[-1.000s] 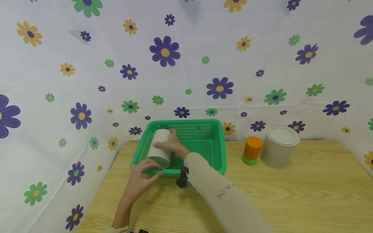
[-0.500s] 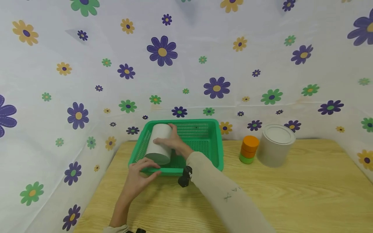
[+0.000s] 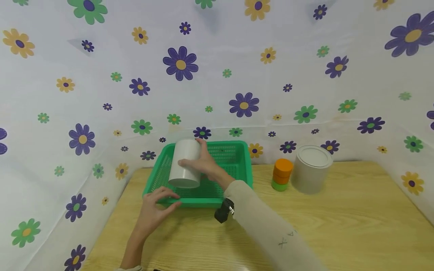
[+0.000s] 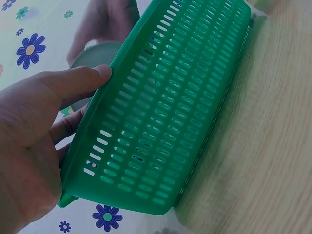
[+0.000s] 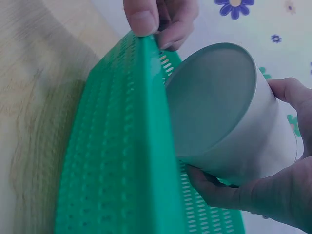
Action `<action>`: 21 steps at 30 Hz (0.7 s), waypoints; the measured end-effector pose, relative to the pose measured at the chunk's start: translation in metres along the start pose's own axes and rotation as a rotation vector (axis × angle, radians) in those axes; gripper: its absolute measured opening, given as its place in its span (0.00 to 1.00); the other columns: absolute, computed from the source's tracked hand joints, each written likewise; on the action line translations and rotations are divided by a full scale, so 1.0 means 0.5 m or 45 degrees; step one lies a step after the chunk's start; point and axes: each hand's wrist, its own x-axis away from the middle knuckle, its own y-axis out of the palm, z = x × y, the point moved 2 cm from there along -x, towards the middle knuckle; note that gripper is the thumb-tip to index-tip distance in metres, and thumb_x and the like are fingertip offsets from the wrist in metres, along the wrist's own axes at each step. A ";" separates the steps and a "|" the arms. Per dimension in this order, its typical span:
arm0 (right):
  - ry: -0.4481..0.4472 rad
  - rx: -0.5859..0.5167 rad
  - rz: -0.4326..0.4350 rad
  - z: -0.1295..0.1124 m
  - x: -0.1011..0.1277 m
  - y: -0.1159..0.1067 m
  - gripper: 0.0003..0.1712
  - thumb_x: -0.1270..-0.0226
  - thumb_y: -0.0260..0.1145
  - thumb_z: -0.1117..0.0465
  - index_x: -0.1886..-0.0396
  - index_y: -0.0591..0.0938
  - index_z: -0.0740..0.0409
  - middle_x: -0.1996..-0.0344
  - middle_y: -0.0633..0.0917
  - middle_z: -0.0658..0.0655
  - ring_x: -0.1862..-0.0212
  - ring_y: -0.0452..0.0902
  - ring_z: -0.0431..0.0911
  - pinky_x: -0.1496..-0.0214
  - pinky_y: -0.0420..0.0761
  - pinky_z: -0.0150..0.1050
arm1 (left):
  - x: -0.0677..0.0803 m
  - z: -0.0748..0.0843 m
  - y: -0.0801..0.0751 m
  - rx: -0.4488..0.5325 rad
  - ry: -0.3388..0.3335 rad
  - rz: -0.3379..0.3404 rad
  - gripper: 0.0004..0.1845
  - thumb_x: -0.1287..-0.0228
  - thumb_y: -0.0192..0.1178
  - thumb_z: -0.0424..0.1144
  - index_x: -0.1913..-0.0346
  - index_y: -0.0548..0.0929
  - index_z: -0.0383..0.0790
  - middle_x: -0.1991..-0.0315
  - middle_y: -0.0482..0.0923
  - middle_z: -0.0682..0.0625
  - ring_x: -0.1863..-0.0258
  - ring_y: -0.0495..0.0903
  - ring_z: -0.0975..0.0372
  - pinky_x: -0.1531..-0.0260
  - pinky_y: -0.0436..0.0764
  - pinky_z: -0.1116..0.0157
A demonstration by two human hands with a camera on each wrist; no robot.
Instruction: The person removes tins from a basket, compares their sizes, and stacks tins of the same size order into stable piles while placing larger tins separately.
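Observation:
My right hand [image 3: 202, 161] grips a white cylindrical canister [image 3: 184, 163] around its side, thumb on one side and fingers on the other. The canister leans over the left part of a green slotted plastic basket [image 3: 203, 203], its flat round end tipped toward me. In the right wrist view, that greyish end of the canister [image 5: 214, 102] hangs just inside the basket wall. At the front left corner, my left hand [image 3: 154, 209] pinches the rim, with the thumb outside and fingers curled over, as the left wrist view shows on the basket [image 4: 146, 117].
Right of the basket stands a small orange and green cylindrical stack [image 3: 282, 174]. Beside it is a larger white lidded tub [image 3: 311, 175]. The wooden table [image 3: 339, 226] meets a white flowered cloth [image 3: 217, 86] behind and at the sides.
My right hand has raised the canister farther up out of the basket's bottom. The left hand stays at the rim. The head view has shifted slightly to the right.

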 end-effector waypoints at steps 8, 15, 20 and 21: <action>-0.089 0.010 -0.012 -0.024 0.041 -0.033 0.60 0.41 0.79 0.54 0.20 0.48 0.31 0.33 0.67 0.65 0.43 0.76 0.63 0.56 0.83 0.60 | 0.003 0.002 -0.004 0.032 -0.002 -0.009 0.11 0.45 0.78 0.30 0.62 0.89 0.46 0.62 0.86 0.56 0.59 0.84 0.61 0.52 0.76 0.69; -0.185 0.037 -0.017 -0.043 0.082 -0.067 0.61 0.40 0.78 0.54 0.19 0.47 0.32 0.31 0.65 0.63 0.40 0.75 0.63 0.52 0.82 0.58 | 0.000 -0.002 -0.004 0.014 -0.004 -0.008 0.10 0.45 0.78 0.30 0.61 0.90 0.43 0.62 0.85 0.58 0.58 0.83 0.62 0.51 0.75 0.70; -0.253 0.038 -0.017 -0.051 0.117 -0.093 0.60 0.39 0.78 0.54 0.19 0.47 0.30 0.32 0.65 0.63 0.39 0.72 0.62 0.52 0.82 0.58 | 0.003 -0.005 0.001 -0.017 -0.009 0.016 0.13 0.47 0.79 0.29 0.61 0.90 0.46 0.61 0.85 0.57 0.58 0.83 0.61 0.49 0.71 0.68; -0.263 0.045 -0.012 -0.052 0.124 -0.098 0.59 0.38 0.78 0.54 0.19 0.47 0.30 0.33 0.65 0.63 0.38 0.72 0.61 0.53 0.83 0.58 | 0.004 -0.006 0.002 -0.020 -0.007 0.022 0.13 0.48 0.79 0.29 0.61 0.90 0.47 0.61 0.85 0.56 0.58 0.83 0.60 0.49 0.71 0.67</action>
